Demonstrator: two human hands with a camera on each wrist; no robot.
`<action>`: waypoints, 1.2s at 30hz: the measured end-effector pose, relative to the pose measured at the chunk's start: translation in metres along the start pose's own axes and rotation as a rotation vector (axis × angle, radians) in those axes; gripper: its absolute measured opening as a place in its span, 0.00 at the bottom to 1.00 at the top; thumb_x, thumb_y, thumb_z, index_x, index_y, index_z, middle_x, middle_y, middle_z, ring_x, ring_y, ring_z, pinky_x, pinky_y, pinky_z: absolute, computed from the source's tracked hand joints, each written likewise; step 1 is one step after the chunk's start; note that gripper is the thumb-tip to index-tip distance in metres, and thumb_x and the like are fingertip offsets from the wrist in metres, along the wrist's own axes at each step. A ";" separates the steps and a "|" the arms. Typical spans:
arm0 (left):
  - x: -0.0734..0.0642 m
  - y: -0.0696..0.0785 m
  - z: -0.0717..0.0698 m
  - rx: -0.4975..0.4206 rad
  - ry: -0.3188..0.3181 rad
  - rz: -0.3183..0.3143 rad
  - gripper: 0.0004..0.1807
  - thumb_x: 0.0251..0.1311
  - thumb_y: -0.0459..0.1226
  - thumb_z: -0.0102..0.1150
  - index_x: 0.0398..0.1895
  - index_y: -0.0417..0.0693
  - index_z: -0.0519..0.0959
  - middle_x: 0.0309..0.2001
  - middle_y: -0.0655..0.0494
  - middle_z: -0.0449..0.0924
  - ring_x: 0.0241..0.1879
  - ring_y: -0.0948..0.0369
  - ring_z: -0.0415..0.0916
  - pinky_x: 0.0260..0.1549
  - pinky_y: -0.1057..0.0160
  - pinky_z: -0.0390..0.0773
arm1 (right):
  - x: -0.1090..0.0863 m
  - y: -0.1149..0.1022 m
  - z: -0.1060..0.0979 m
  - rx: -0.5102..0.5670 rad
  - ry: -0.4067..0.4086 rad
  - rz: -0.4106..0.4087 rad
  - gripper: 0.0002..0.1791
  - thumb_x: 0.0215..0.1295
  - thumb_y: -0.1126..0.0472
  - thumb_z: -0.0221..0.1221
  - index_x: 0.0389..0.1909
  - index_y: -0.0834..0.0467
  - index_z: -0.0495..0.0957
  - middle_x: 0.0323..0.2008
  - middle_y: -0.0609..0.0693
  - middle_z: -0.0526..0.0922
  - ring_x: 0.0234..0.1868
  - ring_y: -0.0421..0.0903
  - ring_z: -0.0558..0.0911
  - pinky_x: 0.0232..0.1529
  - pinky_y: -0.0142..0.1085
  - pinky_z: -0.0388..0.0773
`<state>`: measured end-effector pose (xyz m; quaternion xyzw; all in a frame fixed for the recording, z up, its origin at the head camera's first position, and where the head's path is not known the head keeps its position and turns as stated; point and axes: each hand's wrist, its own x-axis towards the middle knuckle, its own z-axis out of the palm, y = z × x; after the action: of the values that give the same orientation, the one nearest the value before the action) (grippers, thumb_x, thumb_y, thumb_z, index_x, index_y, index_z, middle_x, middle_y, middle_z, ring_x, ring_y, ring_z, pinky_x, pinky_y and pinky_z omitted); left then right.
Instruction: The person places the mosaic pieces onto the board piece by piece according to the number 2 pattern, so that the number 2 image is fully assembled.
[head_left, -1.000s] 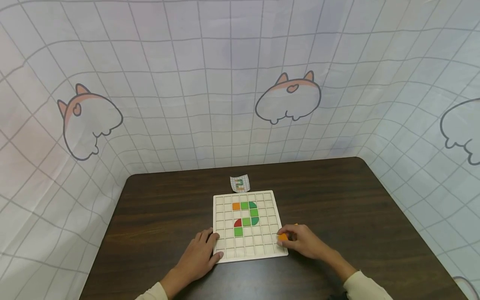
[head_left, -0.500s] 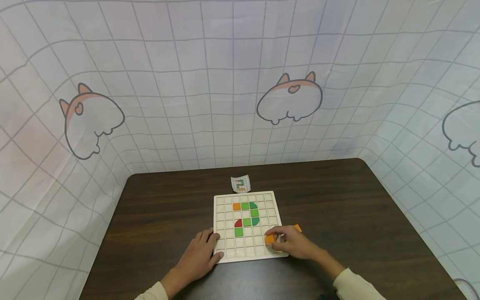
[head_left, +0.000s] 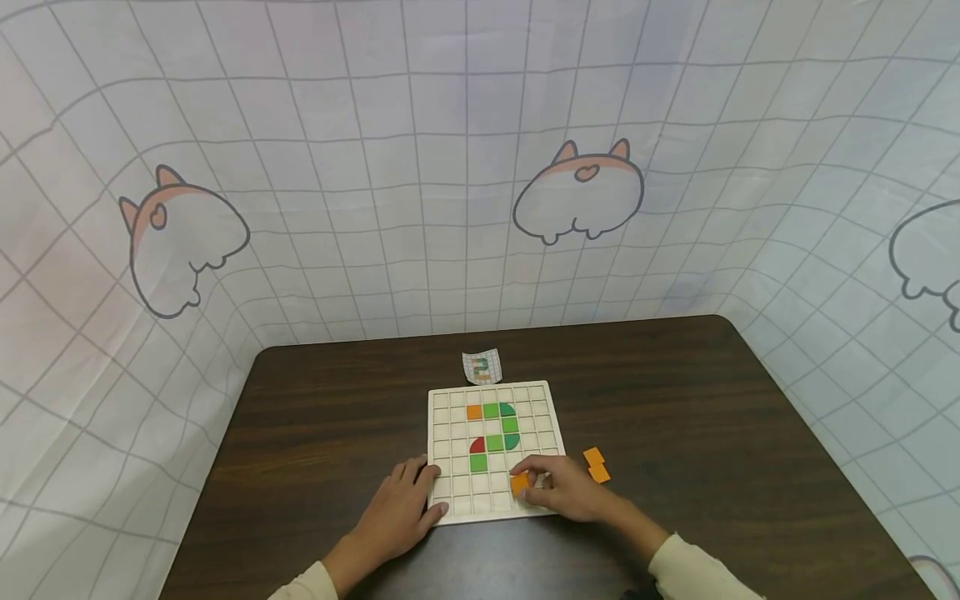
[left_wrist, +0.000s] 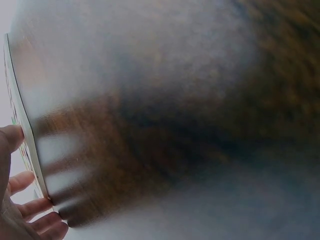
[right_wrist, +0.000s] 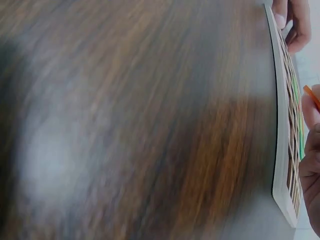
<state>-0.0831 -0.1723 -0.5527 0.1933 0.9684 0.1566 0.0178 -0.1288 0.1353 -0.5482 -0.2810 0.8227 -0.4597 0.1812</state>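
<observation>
In the head view, my right hand (head_left: 567, 490) pinches an orange square tile (head_left: 520, 484) over the lower right part of a white grid board (head_left: 442, 505). The tile's edge, an orange sliver (right_wrist: 312, 96), shows above the board in the right wrist view. My left hand (head_left: 395, 510) rests at the board's left edge, thumb on the near corner and fingers along the side. On the board sit an orange tile (head_left: 474, 412), several green tiles (head_left: 493, 443), dark green quarter-round pieces (head_left: 507, 410) and a red quarter-round (head_left: 477, 446).
Two loose orange tiles (head_left: 596, 465) lie right of the board on the dark wooden table (head_left: 675, 400). Behind the board is a small paper card (head_left: 482, 367) printed with a coloured grid pattern. A white checked curtain (head_left: 360, 250) surrounds the table's back and sides.
My right hand has carried the orange tile leftward from the board's right edge over the grid, uncovering the two loose orange tiles. The left hand has stayed in place.
</observation>
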 end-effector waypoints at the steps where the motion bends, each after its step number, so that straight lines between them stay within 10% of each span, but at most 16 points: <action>1: 0.000 0.000 0.000 0.000 -0.001 0.000 0.26 0.68 0.51 0.60 0.61 0.47 0.72 0.66 0.37 0.70 0.64 0.42 0.70 0.58 0.41 0.73 | 0.001 0.000 0.001 0.003 0.000 0.001 0.14 0.65 0.60 0.66 0.50 0.55 0.81 0.35 0.46 0.76 0.21 0.31 0.68 0.25 0.25 0.69; 36: 0.001 -0.002 0.001 0.008 -0.017 -0.001 0.26 0.68 0.52 0.59 0.61 0.47 0.72 0.65 0.37 0.70 0.63 0.42 0.70 0.57 0.41 0.73 | 0.027 -0.010 0.033 -0.036 0.065 -0.053 0.13 0.64 0.59 0.68 0.46 0.60 0.83 0.30 0.44 0.80 0.25 0.32 0.70 0.27 0.25 0.70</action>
<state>-0.0844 -0.1731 -0.5540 0.1942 0.9689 0.1512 0.0253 -0.1284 0.0926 -0.5574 -0.2910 0.8286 -0.4583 0.1370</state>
